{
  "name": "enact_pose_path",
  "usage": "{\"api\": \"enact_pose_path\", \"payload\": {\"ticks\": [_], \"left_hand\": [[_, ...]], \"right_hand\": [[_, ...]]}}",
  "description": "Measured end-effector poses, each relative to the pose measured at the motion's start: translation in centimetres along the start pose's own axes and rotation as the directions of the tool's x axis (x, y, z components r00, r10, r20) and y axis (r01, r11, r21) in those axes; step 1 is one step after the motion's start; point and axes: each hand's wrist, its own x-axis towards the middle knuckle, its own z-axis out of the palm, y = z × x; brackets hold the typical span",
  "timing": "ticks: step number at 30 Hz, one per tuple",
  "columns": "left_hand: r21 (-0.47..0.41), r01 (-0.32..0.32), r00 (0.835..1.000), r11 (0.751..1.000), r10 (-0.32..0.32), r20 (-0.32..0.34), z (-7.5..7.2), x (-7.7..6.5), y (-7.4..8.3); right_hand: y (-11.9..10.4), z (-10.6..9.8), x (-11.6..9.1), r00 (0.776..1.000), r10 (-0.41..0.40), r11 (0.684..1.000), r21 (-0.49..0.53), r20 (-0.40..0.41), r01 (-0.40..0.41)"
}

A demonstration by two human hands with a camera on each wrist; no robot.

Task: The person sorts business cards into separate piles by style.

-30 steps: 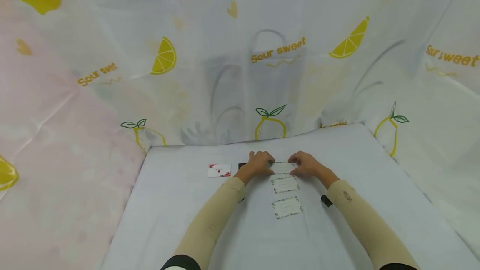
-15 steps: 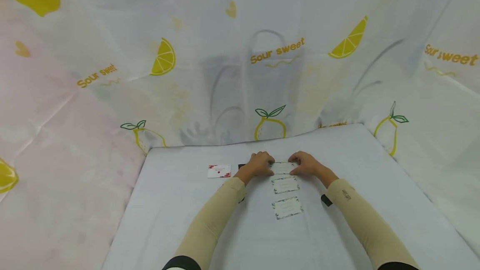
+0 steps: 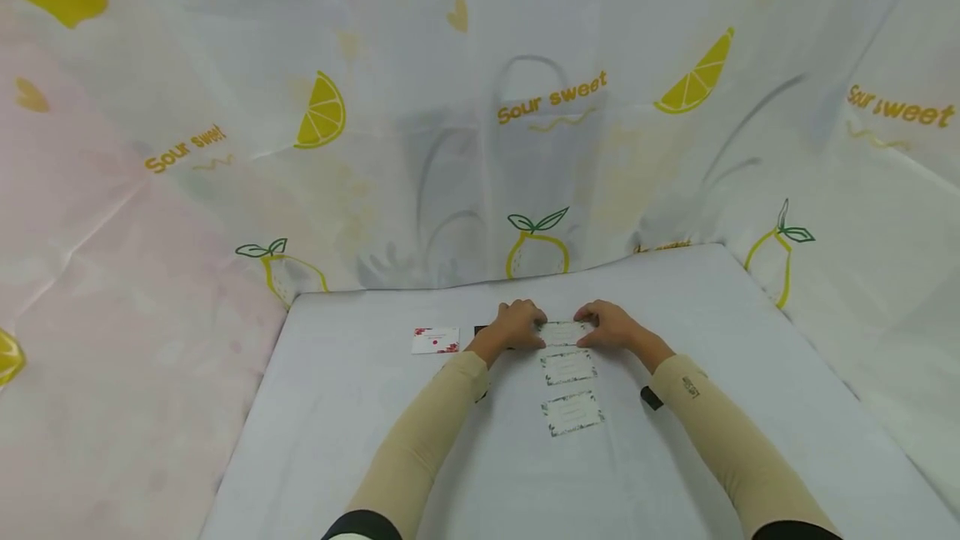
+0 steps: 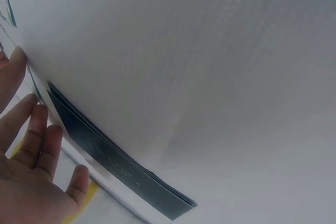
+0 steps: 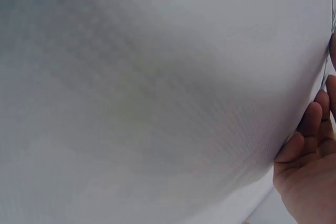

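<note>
A white card with a leafy printed border (image 3: 562, 333) lies at the top of a column on the white-covered table (image 3: 345, 423). My left hand (image 3: 517, 327) holds its left end, thumb at the near corner and forefinger at the far one. The right hand (image 3: 612, 328) holds the opposite end in the same way. Below it lie two matching cards, a middle one (image 3: 568, 368) and a nearer, slightly tilted one (image 3: 572, 413). In the left wrist view, the left hand's other fingers (image 4: 50, 148) curl loosely beside a stack of dark green cards (image 4: 121, 153).
A white card with red floral corners (image 3: 436, 341) lies to the left of the left hand. The dark stack is mostly hidden behind that hand in the head view. A lemon-print cloth (image 3: 457, 148) hangs along the table's back edge.
Both hands stay at the ends of the top card, and the cards have not visibly moved. The head view has shifted slightly.
</note>
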Motion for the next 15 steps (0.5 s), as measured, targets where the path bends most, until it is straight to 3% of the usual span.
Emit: {"api": "enact_pose_path", "payload": {"ticks": [15], "left_hand": [[0.008, 0.004, 1.0, 1.0, -0.004, -0.001, 0.14, 0.05, 0.2]], "right_hand": [[-0.08, 0.14, 0.11, 0.999, 0.042, 0.999, 0.016, 0.011, -0.042]]}}
